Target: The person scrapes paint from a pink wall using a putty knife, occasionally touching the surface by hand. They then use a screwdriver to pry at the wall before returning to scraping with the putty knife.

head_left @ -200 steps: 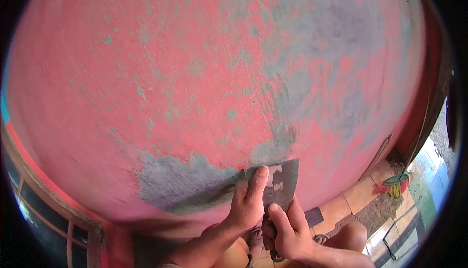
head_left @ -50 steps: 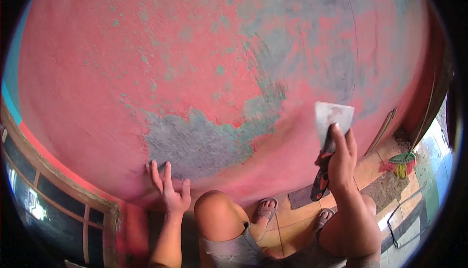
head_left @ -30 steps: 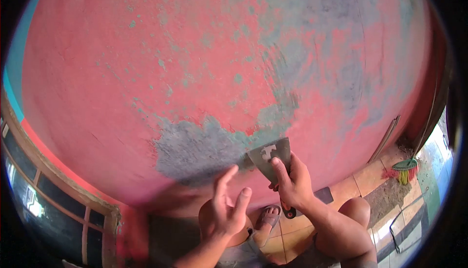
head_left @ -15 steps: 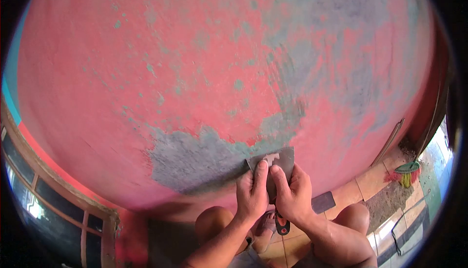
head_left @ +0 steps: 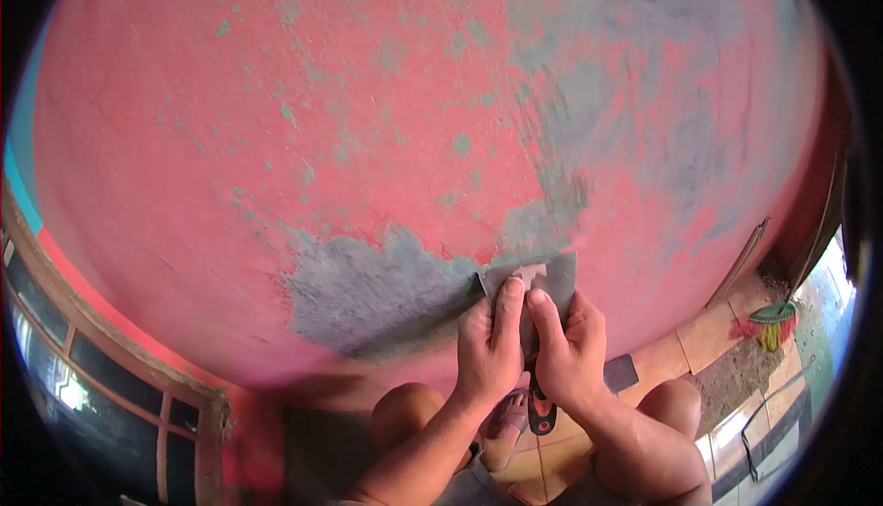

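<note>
Both my hands grip a wide-bladed putty knife (head_left: 554,274) at the lower part of a pink wall (head_left: 395,138). My left hand (head_left: 490,340) is closed on the blade's left side, its thumb pressed on the metal. On the right side my right hand (head_left: 570,345) holds it the same way, thumb beside the other thumb. The blade's front edge lies at the wall, and the dark handle (head_left: 543,407) points back towards me. Left of the blade is a bare grey patch (head_left: 368,290) with ragged paint edges. My fingers behind the blade are hidden.
A window frame (head_left: 164,414) stands at the lower left. To the right are a green and red broom head (head_left: 774,315), dirt (head_left: 740,379) on the tiled floor and a dark tile (head_left: 620,373). My knees and a sandalled foot (head_left: 504,428) are below my hands.
My hands and the putty knife have moved a little up and to the right along the wall. The grip looks the same.
</note>
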Motion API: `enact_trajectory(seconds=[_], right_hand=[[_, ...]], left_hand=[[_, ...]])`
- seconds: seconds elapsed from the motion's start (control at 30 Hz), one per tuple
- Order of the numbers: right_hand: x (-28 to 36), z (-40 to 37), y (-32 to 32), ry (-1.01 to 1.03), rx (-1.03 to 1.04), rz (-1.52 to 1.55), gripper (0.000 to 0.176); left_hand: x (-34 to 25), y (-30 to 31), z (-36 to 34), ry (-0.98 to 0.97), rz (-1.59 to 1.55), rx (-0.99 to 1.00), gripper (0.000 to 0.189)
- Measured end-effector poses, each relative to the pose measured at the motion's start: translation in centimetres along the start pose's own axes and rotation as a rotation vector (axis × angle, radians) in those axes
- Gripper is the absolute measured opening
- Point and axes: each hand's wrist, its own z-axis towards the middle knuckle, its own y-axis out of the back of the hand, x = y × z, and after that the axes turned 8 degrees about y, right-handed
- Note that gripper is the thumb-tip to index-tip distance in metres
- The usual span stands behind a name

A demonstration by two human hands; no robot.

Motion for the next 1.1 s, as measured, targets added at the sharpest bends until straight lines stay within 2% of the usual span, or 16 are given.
enact_trajectory(seconds=[0.13,0.17,0.3,0.43,0.53,0.57,0.67,0.77,0.87,0.93,1.0,1.1], right_hand=[[-1.0,-0.6,0.2,-0.001,-0.005,-0.027,0.026],[-1.2,-0.9,0.1,0.027,-0.015,-0.022,0.026],[-0.4,-0.4,0.1,0.038,0.001,-0.021,0.027],[-0.3,-0.4,0.0,0.008,-0.007,-0.015,0.027],[-0.5,-0.9,-0.1,0.013,-0.021,-0.025,0.027],[0.1,-0.9,-0.1,-0.048,-0.015,0.064,0.028],[1.0,-0.5,0.2,-0.105,0.003,0.056,0.027],[1.0,-0.1,0.7,-0.053,0.039,0.052,0.026],[0.9,0.3,1.3,-0.034,-0.001,0.125,0.024],[0.2,0.9,1.8,0.106,-0.012,0.033,0.024],[0.9,0.7,2.5,0.018,0.091,-0.005,0.026],[0.8,-0.4,2.3,0.023,0.25,-0.182,0.029]], left_hand=[[0.7,-0.1,-0.4,-0.082,0.057,-0.01,0.041],[1.0,0.4,-0.4,0.006,0.064,0.028,0.041],[0.0,0.1,-0.3,-0.035,0.09,0.008,0.041],[0.4,0.1,-0.3,0.056,-0.016,0.016,0.041],[0.5,0.7,-0.4,-0.043,0.115,0.048,0.041],[0.5,0.9,-0.2,-0.019,0.128,0.057,0.041],[-0.1,0.6,-0.3,0.076,0.058,0.05,0.041],[0.8,-0.6,-0.6,0.073,-0.097,-0.026,0.038],[1.3,-1.7,-2.9,0.179,-0.157,-0.091,0.029],[2.4,-1.5,-4.7,0.24,-0.233,0.001,0.019],[2.8,-1.2,-5.9,0.266,-0.265,-0.031,0.018],[4.3,-0.5,-7.3,0.172,-0.231,-0.095,0.018]])
